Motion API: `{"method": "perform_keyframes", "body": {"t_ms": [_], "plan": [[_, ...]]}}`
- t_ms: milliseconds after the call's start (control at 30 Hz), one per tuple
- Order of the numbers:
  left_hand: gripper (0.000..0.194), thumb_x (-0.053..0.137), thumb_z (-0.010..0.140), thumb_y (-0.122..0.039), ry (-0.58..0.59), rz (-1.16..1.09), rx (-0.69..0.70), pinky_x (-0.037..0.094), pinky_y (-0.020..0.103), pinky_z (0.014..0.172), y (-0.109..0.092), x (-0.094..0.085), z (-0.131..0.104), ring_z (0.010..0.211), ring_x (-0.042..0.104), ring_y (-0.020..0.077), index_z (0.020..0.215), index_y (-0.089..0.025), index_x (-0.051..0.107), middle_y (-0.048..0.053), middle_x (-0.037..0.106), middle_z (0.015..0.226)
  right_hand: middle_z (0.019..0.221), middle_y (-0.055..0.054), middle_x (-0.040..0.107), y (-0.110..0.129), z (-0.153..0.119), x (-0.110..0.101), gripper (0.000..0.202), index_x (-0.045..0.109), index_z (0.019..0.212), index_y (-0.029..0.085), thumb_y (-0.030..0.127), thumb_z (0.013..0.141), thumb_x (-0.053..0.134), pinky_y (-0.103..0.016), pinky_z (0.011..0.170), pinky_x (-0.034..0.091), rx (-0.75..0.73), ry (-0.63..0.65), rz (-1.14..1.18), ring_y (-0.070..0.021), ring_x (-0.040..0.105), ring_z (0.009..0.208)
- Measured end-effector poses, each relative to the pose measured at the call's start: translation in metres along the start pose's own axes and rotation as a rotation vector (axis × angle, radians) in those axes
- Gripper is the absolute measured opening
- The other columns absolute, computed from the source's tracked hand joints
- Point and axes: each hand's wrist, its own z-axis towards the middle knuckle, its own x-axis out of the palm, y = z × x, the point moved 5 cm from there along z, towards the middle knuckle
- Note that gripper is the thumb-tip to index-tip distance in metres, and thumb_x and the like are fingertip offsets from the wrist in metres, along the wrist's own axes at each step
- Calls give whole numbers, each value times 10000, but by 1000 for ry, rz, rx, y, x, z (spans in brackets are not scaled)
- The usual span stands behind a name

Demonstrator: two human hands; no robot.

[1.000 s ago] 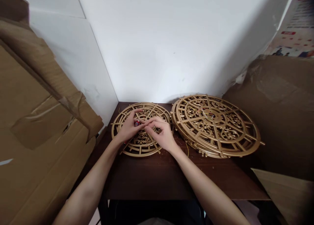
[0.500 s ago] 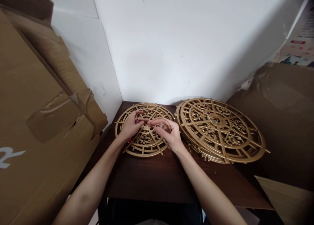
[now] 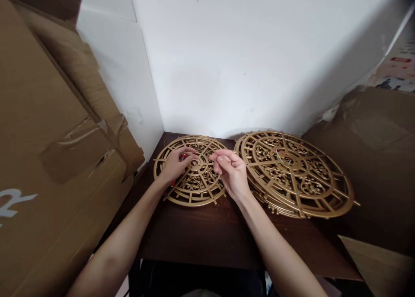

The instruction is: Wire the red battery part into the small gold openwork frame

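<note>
A round gold openwork panel [image 3: 195,197] with scrollwork lies flat on the dark brown table, and both hands are over it. My left hand [image 3: 177,164] is closed around a red-handled tool [image 3: 173,183]; most of it is hidden in the palm, so its exact kind does not show. Above the right side of the panel's centre, my right hand [image 3: 231,171] is closed in a pinch, thumb against fingers. Whatever sits between those fingertips is too small to make out. Near the left fingertips is the panel's central ring [image 3: 196,163].
To the right stands a stack of similar gold panels [image 3: 298,189], with thin wires [image 3: 282,156] on its top centre. Large cardboard boxes flank the table at left [image 3: 48,137] and right [image 3: 366,158]. A white wall [image 3: 227,63] rises behind the dark table [image 3: 201,241].
My right hand has moved right, away from my left hand, and its fingers have drawn together. The thin gold strand seen by it earlier no longer shows. My left hand has shifted slightly.
</note>
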Motion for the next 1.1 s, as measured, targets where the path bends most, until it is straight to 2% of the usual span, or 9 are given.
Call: {"method": "perform_keyframes", "body": {"t_ms": [100,200,267,367,467,767,933,1000,1100], "plan": [[344,661,775,-419,107,-135,-90,201,179,370,-3,6,-3,390,276,21,959,-130,691,23,644,696,808,-14,735,-11,0,4,185,629,946,206,281,790,693,-223,513,435,37,34,-46,-79,528,522],[370,695,758,-444,200,-219,-128,184,176,365,-7,11,-7,385,257,20,947,-126,707,-35,508,539,768,9,730,-20,0,7,242,571,977,214,278,782,700,-224,540,451,73,65,-82,-78,535,509],[380,724,735,-436,213,-229,-140,191,174,361,-8,12,-8,381,265,22,953,-126,709,-50,470,507,745,13,723,-24,0,7,238,564,962,209,284,779,697,-220,529,445,97,70,-98,-77,529,499],[387,758,702,-415,206,-205,-132,202,171,358,-8,14,-9,380,299,22,957,-127,711,-44,496,517,710,11,709,-25,0,7,210,579,913,194,292,767,693,-218,510,440,114,59,-115,-77,521,491],[335,771,689,-398,197,-190,-111,213,167,356,-7,15,-8,379,322,21,881,-130,709,-36,520,532,694,1,703,-25,0,7,202,595,885,181,301,754,691,-218,506,443,111,44,-135,-81,527,498],[299,795,662,-378,58,-237,-81,194,161,347,-8,9,-5,369,330,11,767,-128,669,-44,504,559,659,-17,696,-28,-1,5,198,614,851,168,341,768,663,-228,517,476,132,27,-247,-106,575,534],[266,784,674,-362,96,-154,-66,205,165,344,-9,14,-7,370,329,17,761,-134,679,-43,514,554,666,-33,696,-31,0,5,276,646,802,170,437,748,684,-275,608,511,134,17,-234,-139,621,597],[247,779,678,-348,110,-131,-68,205,166,346,-8,16,-8,372,320,17,760,-136,683,-44,516,545,641,-24,678,-32,1,2,280,655,777,169,444,735,694,-273,607,496,144,0,-264,-137,606,589],[254,769,690,-363,66,-91,-62,211,171,348,-7,13,-7,365,322,29,793,-145,688,-59,475,492,607,-4,639,-33,2,-2,263,659,748,170,429,726,699,-259,568,450,142,-42,-317,-122,550,549]]}}
